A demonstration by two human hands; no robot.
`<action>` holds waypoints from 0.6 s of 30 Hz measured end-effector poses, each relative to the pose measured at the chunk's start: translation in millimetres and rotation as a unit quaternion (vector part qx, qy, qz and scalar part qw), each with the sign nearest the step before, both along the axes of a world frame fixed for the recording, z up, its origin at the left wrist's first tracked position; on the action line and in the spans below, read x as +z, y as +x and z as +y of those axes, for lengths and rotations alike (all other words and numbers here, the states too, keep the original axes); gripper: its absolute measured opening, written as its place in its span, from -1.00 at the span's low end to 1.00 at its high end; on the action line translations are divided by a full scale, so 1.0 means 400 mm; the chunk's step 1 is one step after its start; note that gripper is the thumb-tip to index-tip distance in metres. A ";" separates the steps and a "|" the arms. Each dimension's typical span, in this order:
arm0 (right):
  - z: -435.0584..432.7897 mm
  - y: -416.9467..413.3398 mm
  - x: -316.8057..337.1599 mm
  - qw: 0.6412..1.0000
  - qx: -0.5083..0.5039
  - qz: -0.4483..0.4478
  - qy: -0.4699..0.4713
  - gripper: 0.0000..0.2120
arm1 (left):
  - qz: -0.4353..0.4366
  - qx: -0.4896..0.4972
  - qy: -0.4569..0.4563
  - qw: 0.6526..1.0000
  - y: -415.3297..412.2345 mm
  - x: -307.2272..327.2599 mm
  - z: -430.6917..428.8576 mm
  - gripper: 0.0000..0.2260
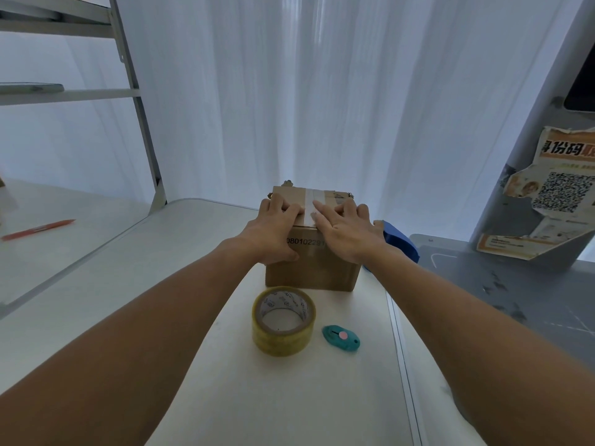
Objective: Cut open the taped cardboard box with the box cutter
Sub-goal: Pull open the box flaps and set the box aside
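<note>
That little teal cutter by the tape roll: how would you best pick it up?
Probably from above with the right hand, pinching the long sides of the box cutter at its wider middle, beside the pink slider. It lies flat on the table, and the tape roll crowds its left side.

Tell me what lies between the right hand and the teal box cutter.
Nothing visible does. The right hand rests on the taped brown cardboard box; the small teal box cutter lies on bare white table nearer the person. The yellowish tape roll sits beside it, left.
</note>
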State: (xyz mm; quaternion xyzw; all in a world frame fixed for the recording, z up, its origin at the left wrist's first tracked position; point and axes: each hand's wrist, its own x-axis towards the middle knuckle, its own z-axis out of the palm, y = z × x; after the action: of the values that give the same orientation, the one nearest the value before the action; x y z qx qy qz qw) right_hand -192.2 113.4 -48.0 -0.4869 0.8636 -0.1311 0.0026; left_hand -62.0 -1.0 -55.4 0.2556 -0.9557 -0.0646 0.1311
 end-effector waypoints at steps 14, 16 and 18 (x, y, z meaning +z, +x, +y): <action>0.003 -0.004 -0.005 0.999 0.025 0.030 0.013 -0.37 | 0.007 -0.001 0.008 1.000 0.003 -0.002 -0.001 -0.21; 0.003 -0.009 -0.007 0.999 0.028 0.038 0.012 -0.35 | 0.005 -0.001 0.008 1.000 0.002 0.000 0.000 -0.22; 0.005 -0.013 -0.008 0.998 0.032 0.047 0.011 -0.33 | 0.003 -0.002 0.007 1.000 0.003 0.001 0.001 -0.21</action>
State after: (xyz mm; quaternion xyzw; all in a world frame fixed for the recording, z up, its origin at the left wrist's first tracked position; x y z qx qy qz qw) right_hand -197.5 115.6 -51.2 -0.5202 0.8479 -0.0981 -0.0288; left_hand -60.8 -0.6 -54.8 0.2545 -0.9552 -0.0725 0.1324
